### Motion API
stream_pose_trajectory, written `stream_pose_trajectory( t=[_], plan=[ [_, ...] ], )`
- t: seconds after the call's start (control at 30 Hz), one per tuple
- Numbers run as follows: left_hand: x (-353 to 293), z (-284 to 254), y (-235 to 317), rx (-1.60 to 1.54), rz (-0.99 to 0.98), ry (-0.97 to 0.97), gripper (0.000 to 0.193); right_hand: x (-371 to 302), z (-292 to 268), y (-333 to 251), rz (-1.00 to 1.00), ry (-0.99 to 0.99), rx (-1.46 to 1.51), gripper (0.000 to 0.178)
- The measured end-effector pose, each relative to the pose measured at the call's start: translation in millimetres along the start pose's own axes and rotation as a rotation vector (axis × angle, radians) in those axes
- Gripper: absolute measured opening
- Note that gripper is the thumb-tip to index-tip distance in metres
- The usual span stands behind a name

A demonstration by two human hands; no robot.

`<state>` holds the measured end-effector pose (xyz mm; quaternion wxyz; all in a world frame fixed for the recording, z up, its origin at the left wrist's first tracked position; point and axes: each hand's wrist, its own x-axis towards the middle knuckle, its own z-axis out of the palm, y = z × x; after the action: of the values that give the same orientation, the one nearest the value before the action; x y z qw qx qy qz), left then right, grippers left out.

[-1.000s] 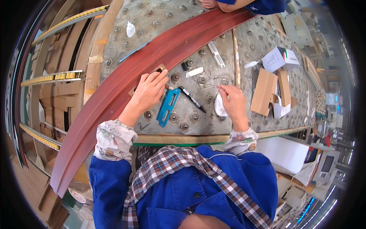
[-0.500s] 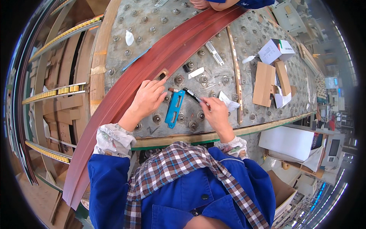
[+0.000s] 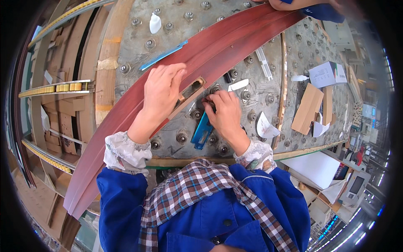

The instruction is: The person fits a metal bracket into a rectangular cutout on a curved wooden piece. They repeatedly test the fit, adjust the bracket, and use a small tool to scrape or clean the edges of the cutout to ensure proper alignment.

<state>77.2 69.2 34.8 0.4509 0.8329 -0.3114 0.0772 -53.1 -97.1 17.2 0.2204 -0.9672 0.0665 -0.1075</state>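
A long, curved red-brown board (image 3: 126,119) lies diagonally across the table, with an oblong slot (image 3: 195,86) cut in it. Over the board beside that slot is my left hand (image 3: 161,92), its fingers bent and pressed together; whatever they hold, if anything, is hidden. A small light-brown piece (image 3: 181,97) shows at the slot's near end. To the right, my right hand (image 3: 226,115) pinches at the upper end of a blue slotted template (image 3: 202,133). Its fingertips cover what they grip, and the black pen seen earlier is hidden at least mostly beneath this hand.
Ball rollers stud the grey metal table (image 3: 260,101). A blue strip (image 3: 163,54) and a white bottle (image 3: 155,23) are beyond the board. Rightward are a white channel piece (image 3: 263,63), a wooden strip (image 3: 282,84), cardboard (image 3: 307,109) and a box (image 3: 325,74). A co-worker's arm (image 3: 289,4) rests at the board's far end.
My left hand has lifted off the slot's edge, its fingers curling. My right hand has moved left to the top of the blue template. The whole view has shifted slightly.
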Motion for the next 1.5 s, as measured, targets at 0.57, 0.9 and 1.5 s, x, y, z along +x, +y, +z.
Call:
stream_pose_trajectory(
  t=[0.57, 0.9, 1.5],
  plan=[
    [0.2, 18.4, -7.0, -0.283, -0.339, 0.099, 0.012, 8.5, 3.3, -2.0, 0.115, 0.142, 0.342, 0.019],
    [-0.6, 18.5, -9.3, -0.250, -0.335, 0.060, 0.012, 2.5, 15.9, 5.2, 0.213, 0.107, 0.460, 0.018],
    [-0.1, 17.5, -8.5, -0.224, -0.318, 0.054, 0.013, 15.4, 4.2, -11.7, 0.318, 0.053, 0.430, 0.016]
  ],
)
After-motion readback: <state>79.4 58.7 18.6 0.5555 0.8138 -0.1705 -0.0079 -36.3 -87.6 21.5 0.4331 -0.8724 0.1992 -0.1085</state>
